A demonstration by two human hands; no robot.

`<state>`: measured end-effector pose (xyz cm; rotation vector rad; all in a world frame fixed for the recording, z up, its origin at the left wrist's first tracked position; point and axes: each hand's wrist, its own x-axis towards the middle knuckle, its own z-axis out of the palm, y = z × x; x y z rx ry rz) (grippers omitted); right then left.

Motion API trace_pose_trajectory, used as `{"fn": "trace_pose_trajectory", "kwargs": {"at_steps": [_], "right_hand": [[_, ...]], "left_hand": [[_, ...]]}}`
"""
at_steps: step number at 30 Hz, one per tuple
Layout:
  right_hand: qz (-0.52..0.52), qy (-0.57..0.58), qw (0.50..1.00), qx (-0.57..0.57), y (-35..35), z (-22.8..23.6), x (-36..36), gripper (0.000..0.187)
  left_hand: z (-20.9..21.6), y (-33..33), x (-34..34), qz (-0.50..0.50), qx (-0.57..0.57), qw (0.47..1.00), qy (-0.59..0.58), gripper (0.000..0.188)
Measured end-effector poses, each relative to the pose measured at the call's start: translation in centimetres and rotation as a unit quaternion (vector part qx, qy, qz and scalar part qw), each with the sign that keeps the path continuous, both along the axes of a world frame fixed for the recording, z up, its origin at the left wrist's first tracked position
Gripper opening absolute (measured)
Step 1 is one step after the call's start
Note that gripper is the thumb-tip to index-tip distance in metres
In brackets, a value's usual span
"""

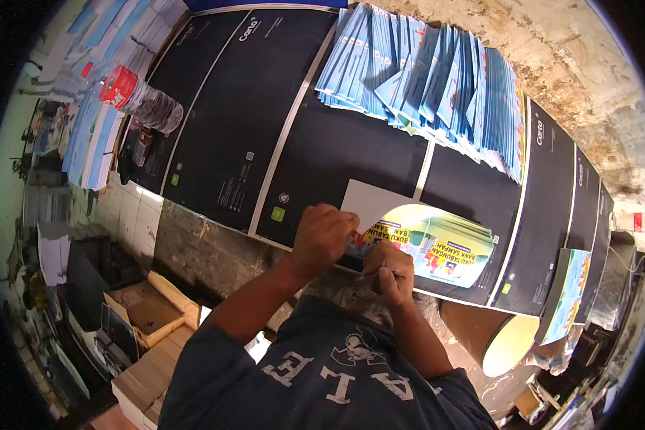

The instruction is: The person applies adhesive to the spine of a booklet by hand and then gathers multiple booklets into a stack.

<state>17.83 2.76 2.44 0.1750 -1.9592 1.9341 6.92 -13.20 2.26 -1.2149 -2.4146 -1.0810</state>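
Observation:
Both my hands are at the front edge of the black-covered table, by several printed booklets (455, 251) with yellow, green and blue covers. The booklets lie overlapping, and a plain pale grey sheet (362, 201) shows beside them. My left hand (322, 240) is closed with bent fingers, its fingertips at the left side of the sheet and booklets; what they pinch is hidden. My right hand (390, 272) is curled into a fist at the booklets' near edge, thumb folded over. Whatever it grips is too hidden to name.
A long row of blue booklets (423, 79) leans along the table's far side. A plastic bottle with a red label (143, 100) lies at the left, near tall paper stacks (86, 150). More booklets (570, 294) rest at the right edge. Below left is an open cardboard box (147, 308).

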Motion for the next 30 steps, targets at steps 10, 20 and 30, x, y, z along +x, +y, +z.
{"fn": "trace_pose_trajectory", "kwargs": {"at_steps": [10,20,30], "right_hand": [[-0.041,-0.103,0.994,0.025,-0.6,2.3,1.7,0.028],[0.026,-0.136,0.988,-0.074,-1.3,5.3,-0.5,0.034],[0.138,0.029,0.990,0.018,-2.5,2.8,-2.9,0.026]], "left_hand": [[2.8,2.7,-6.8,-0.185,-0.157,0.970,0.027,0.028],[1.8,4.0,-9.9,-0.395,-0.306,0.864,-0.065,0.034],[0.2,3.7,-10.9,-0.424,-0.301,0.846,-0.118,0.049]]}}
